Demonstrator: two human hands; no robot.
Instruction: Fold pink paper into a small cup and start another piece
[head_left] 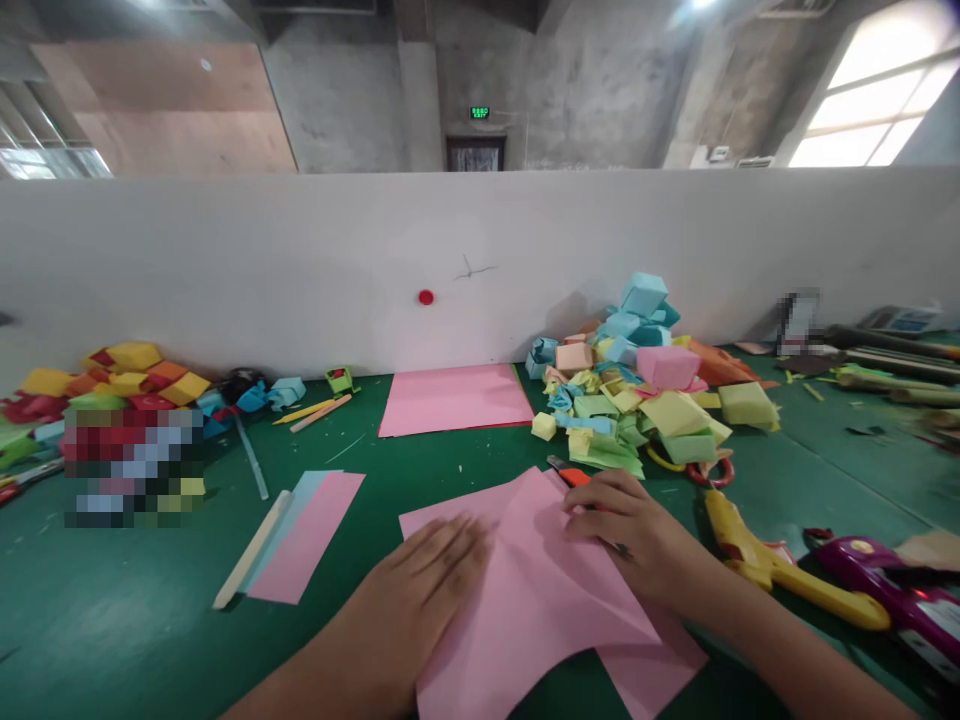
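Observation:
A pink paper sheet point(540, 590) lies partly folded on the green table point(135, 620) in front of me. My left hand point(420, 600) rests flat on its left side, fingers stretched out and pressing the paper down. My right hand point(626, 530) sits on the sheet's upper right part, fingers curled and pressing on the fold. An orange utility knife point(570, 472) lies just beyond the right hand's fingers.
A second pink sheet point(454, 398) lies near the white wall. Pink and blue paper strips point(304, 535) and a wooden stick point(251, 550) lie at left. Piles of folded paper shapes stand at right point(645, 390) and left point(127, 380). A yellow glue gun point(780, 565) lies at right.

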